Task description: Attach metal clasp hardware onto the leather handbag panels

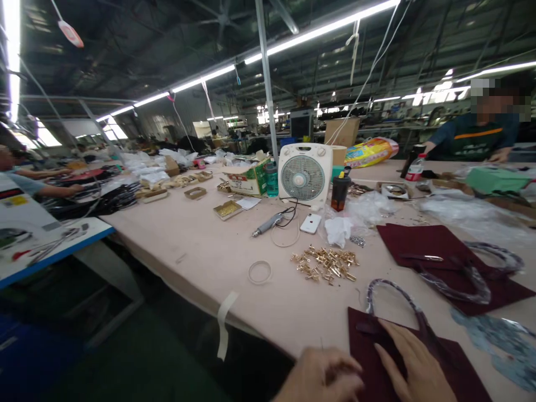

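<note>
A dark maroon handbag (454, 357) lies on the table at the lower right, its handle (396, 283) wrapped in clear plastic. My right hand (414, 360) rests flat on the bag just below the handle, fingers stretched out and apart. At the bag's left edge is my left hand (322, 375), somewhat blurred. Its fingers are curled in, and whatever they may hold cannot be made out. Beyond the hands lies a loose pile of gold-coloured metal fittings (329, 262). A second maroon bag (427, 240) with wrapped handles lies farther right.
A roll of tape (259, 272) and a tape strip (226, 324) sit near the table edge. Farther back are a power screwdriver (268, 224), a phone (310, 223), a box fan (305, 174) and a tumbler (340, 191). A co-worker (473, 137) is at the right.
</note>
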Available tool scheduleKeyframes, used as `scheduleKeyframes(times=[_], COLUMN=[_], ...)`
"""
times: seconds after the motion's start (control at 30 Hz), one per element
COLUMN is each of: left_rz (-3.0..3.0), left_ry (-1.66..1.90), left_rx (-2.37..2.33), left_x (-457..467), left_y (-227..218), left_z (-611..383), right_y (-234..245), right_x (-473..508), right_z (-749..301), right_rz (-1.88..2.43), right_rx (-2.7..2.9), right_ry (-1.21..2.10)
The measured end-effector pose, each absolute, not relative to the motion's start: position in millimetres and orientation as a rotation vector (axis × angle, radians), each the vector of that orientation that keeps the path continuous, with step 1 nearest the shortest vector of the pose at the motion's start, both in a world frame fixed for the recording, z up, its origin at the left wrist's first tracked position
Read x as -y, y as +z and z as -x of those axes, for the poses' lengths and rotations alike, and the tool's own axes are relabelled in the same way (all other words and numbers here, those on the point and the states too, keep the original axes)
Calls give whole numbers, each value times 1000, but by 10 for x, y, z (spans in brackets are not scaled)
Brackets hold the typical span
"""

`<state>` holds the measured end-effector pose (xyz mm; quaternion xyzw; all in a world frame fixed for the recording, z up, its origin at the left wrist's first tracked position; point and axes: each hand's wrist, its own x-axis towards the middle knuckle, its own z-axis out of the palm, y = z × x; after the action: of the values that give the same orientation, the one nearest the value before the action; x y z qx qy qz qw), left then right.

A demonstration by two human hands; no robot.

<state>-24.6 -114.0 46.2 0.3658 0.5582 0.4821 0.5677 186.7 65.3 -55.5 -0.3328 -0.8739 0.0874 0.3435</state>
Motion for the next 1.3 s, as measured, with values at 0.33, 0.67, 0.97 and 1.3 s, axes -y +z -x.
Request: scheduleKeyframes(times=[0.33,0.67,0.97,1.3], left_rz=[-1526,-1918,-2119,-2079], left_ry=[1069,1050,1129,1163], left_rx=[-2656,-2476,-2264,-2135], left_x=[1020,1032,929,915], left_y=[165,-85,-115,-15], left_z=[2000,1161,787,778], right_y=[-544,-172,227,101], right_x=[-668,-385,-273,-285], right_z=[-1893,-1615,-916,-824], right_rz=[863,921,719,674], right_rx=[2202,2118,2197,2162], right_ry=[134,552,1050,1022])
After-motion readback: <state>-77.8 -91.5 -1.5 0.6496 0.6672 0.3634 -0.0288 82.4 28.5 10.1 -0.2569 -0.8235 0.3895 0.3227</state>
